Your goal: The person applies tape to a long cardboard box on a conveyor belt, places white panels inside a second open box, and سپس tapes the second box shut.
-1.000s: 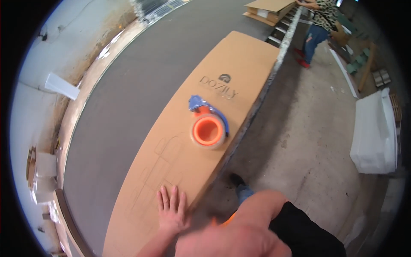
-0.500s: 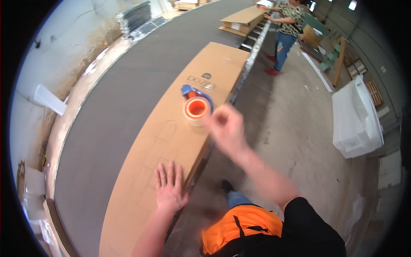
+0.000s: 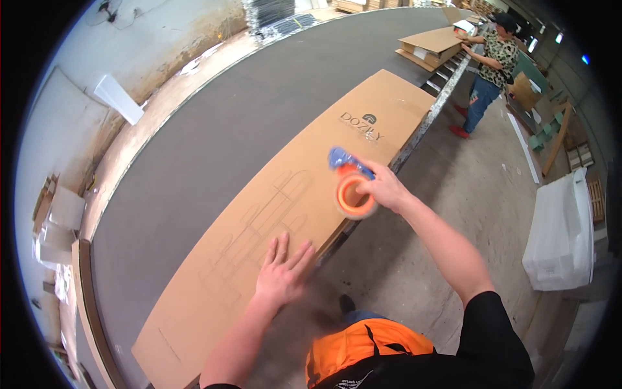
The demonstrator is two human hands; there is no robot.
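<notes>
A long flat cardboard box [image 3: 259, 207] lies in front of me along the edge of a dark grey work surface. Faint printed drawings and a dark logo mark its top. My left hand [image 3: 282, 272] rests on the near part of the box, fingers spread. My right hand [image 3: 385, 188] grips a tape dispenser [image 3: 342, 159] with a blue head and a red-orange part. Its tape roll [image 3: 343, 202] has an orange core, and my thumb reaches into the roll's opening. The dispenser is over the box's right edge; whether it touches the cardboard I cannot tell.
The dark grey surface [image 3: 194, 175] stretches left and away, bordered by a metal rail [image 3: 447, 91]. At its far right a person [image 3: 495, 65] handles another cardboard box [image 3: 431, 45]. A white wrapped bundle [image 3: 560, 233] stands on the floor at right.
My right hand has closed on the tape dispenser, which stood on the box before. My left hand stays on the cardboard, and the whole view has shifted.
</notes>
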